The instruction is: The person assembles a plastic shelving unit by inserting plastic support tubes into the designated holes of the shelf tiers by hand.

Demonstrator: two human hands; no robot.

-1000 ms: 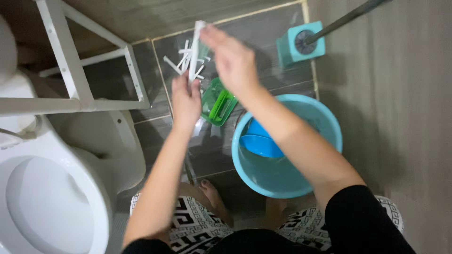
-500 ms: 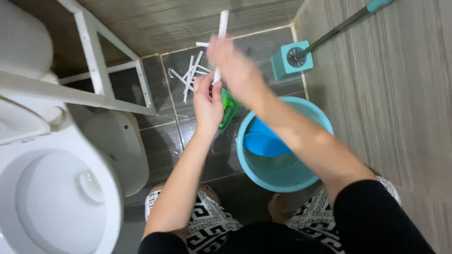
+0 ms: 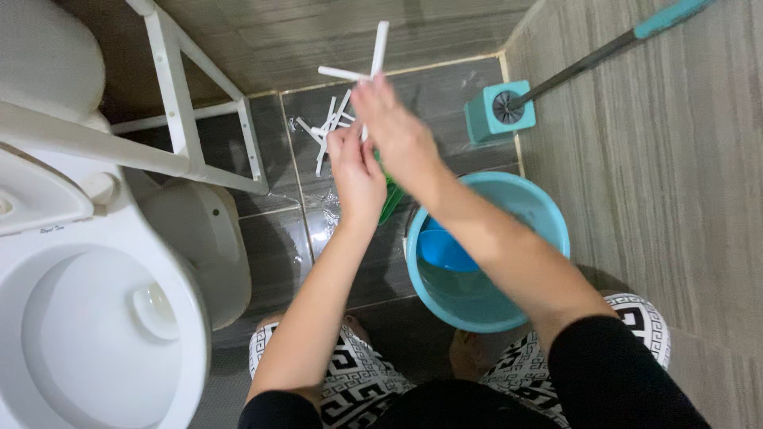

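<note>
**Both hands on white plastic rod assembly, over the floor corner**

Right hand (image 3: 397, 135): fingers closed around the white rod (image 3: 377, 57), which sticks up past the fingertips toward 12 o'clock. A second white crosspiece (image 3: 340, 74) juts out at 10 o'clock from the same grip point; joint itself hidden by the fingers.

Left hand (image 3: 358, 171): just under and touching the right, at its 7 o'clock. Fingers curled up against the lower end of the rod; whether they actually pinch it, can't tell, the right hand covers the contact.

Outward from there:
- Loose white rod pieces (image 3: 324, 131) lie on the dark floor tile, 9–10 o'clock of the hands.
- Green object (image 3: 391, 202) on the floor under the wrists, mostly hidden.
- Light-blue bucket (image 3: 548, 222) at 4–5 o'clock, water inside, blue dipper (image 3: 441, 248) in it.
- Teal brush holder (image 3: 497, 111) at 2–3 o'clock, long handle leaning up to the wall.
- White frame (image 3: 179, 95) at 9 o'clock, against the toilet (image 3: 103, 318), which fills the lower left.
- Patterned black-and-white shorts (image 3: 342, 381) at 6 o'clock.
</note>
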